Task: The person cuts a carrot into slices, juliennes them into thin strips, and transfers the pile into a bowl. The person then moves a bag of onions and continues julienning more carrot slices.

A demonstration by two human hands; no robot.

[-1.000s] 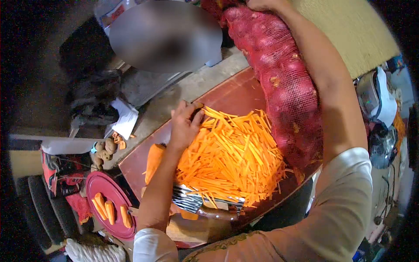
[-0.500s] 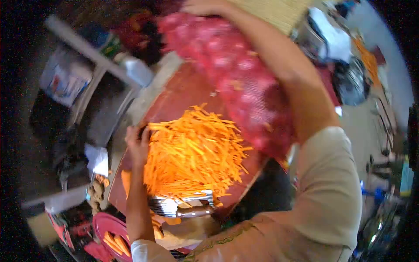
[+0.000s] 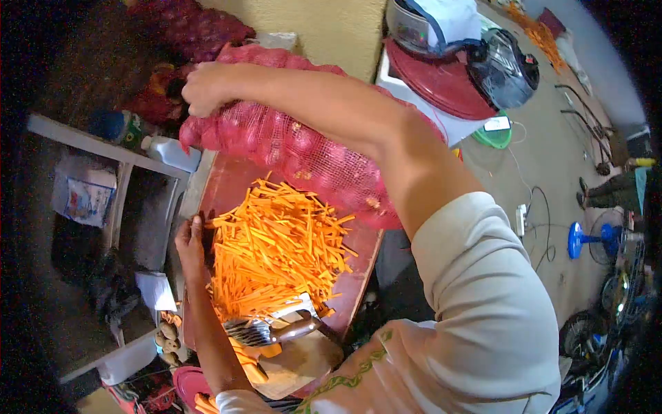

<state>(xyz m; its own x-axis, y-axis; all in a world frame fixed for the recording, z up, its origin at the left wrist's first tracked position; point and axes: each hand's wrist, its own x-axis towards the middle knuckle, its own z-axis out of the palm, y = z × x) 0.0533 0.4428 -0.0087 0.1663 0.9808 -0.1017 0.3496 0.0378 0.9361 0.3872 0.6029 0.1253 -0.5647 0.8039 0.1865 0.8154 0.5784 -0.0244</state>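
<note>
From where I stand, the person has the right hand [image 3: 205, 90] clamped on the gathered end of a long red mesh sack [image 3: 303, 141], packed with onions, which slants over the far edge of the red table [image 3: 362, 238] and reaches toward its right edge. The right forearm passes above the sack. The left hand [image 3: 191, 245] is down at the table's left edge, thumb up and fingers partly curled, just beside a big heap of orange carrot strips [image 3: 276, 248]; I can't tell whether it grips anything. The two hands are well apart. The heap fills much of the tabletop, right below the sack. At its near side lies a broad-bladed cutter [image 3: 293, 329] with a brown handle, and nearer the body a wooden board [image 3: 296, 366] with thicker carrot pieces [image 3: 255, 359] beside it. A white jug [image 3: 172, 153] stands past the far left corner, and brown roots [image 3: 167, 338] sit outside the left edge.
</note>
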